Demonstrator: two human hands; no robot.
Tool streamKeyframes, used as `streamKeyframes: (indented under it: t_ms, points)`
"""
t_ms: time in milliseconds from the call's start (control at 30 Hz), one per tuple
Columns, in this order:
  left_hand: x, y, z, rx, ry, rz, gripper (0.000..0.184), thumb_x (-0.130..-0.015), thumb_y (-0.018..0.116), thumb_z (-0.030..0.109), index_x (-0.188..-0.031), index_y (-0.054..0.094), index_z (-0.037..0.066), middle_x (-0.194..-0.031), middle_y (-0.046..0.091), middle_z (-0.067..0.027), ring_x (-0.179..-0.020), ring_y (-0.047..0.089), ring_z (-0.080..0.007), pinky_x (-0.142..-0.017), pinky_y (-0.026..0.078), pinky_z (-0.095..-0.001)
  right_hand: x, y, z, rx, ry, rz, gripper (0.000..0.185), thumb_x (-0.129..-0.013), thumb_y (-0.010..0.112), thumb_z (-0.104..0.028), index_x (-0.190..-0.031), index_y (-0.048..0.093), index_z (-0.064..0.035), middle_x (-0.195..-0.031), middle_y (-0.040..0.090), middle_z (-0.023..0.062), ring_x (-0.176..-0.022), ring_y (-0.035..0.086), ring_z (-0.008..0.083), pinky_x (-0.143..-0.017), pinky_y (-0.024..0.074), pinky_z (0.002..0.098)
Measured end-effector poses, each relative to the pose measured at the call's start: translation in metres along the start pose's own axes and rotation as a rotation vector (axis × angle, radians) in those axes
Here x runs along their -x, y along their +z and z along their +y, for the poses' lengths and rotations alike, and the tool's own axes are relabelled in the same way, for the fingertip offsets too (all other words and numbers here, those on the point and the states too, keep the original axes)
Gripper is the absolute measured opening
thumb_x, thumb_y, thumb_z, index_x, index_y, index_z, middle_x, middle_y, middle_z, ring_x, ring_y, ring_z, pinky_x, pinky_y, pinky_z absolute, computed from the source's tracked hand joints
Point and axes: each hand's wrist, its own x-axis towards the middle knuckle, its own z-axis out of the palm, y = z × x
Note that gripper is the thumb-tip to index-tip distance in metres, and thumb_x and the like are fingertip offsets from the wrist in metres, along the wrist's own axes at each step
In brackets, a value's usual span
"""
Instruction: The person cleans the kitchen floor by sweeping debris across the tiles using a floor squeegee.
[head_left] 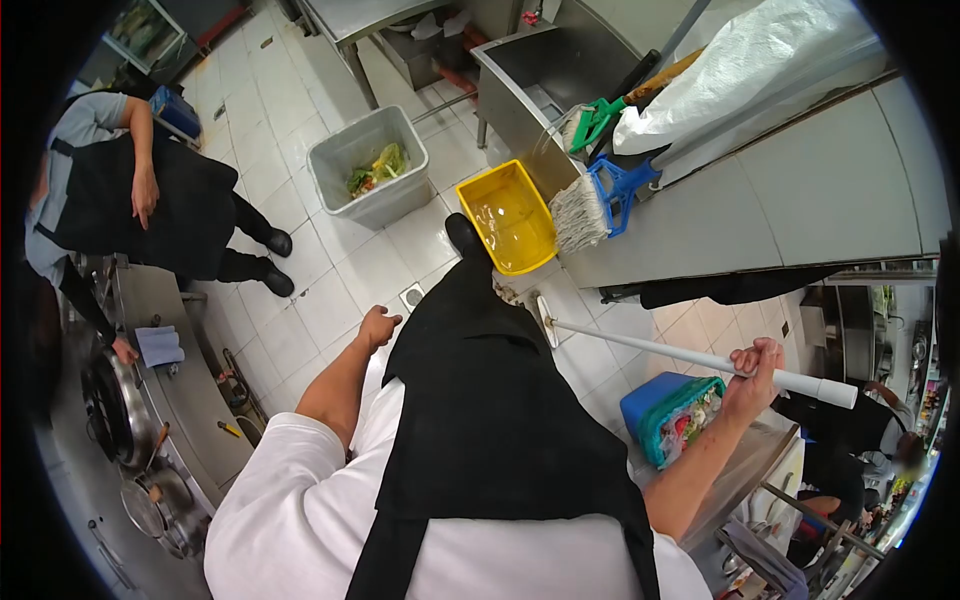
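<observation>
My right hand (755, 375) is closed around a white pole (650, 347). The pole runs left to a flat white head (545, 321) on the tiled floor, beside some small debris (508, 294). My left hand (379, 328) hangs at my left side over the floor, its fingers partly curled with one pointing outward, and no object shows in it. A yellow tub (508, 218) holding some liquid stands by my foot. Left of it is a grey bin (370, 165) with food scraps inside.
A person in a black apron (130, 190) stands at the left near a counter with pans (120, 410). Mop heads (580, 213) lean by a steel sink (540, 90). A blue bin (650, 400) stands at right; another person is beyond it.
</observation>
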Motion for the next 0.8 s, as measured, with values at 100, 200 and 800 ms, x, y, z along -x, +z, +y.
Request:
streamKeyframes:
  t_ms: [100, 200, 800]
  points:
    - [-0.008, -0.003, -0.013, -0.076, 0.024, -0.008, 0.065, -0.090, 0.078, 0.026, -0.140, 0.051, -0.006, -0.092, 0.071, -0.0215, -0.070, 0.068, -0.0265, -0.060, 0.054, -0.0387, -0.003, 0.014, 0.004, 0.008, 0.013, -0.052, 0.024, -0.108, 0.057, -0.024, -0.097, 0.059, -0.0026, -0.070, 0.042, -0.0017, -0.063, 0.041, 0.0087, -0.068, 0.0450, 0.0297]
    - [-0.021, -0.006, -0.025, -0.203, 0.119, 0.012, 0.068, -0.087, 0.079, 0.034, -0.137, 0.056, -0.006, -0.137, 0.061, -0.0311, -0.133, 0.057, -0.0417, -0.112, 0.045, -0.0414, -0.002, 0.034, 0.003, -0.015, -0.036, -0.043, 0.026, -0.108, 0.056, -0.025, -0.095, 0.059, -0.0023, -0.068, 0.041, -0.0019, -0.062, 0.041, 0.0085, -0.067, 0.0449, 0.0292]
    - [0.318, 0.079, 0.318, 0.191, 1.853, -0.692, 0.064, -0.085, 0.083, 0.028, -0.138, 0.057, 0.004, -0.132, 0.062, -0.0162, -0.124, 0.060, -0.0353, -0.102, 0.050, -0.0415, 0.125, 0.188, 0.008, -0.013, -0.014, 0.284, 0.026, -0.104, 0.061, -0.027, -0.115, 0.061, -0.0029, -0.085, 0.060, 0.0025, -0.075, 0.059, 0.0130, -0.069, 0.0507, 0.0263]
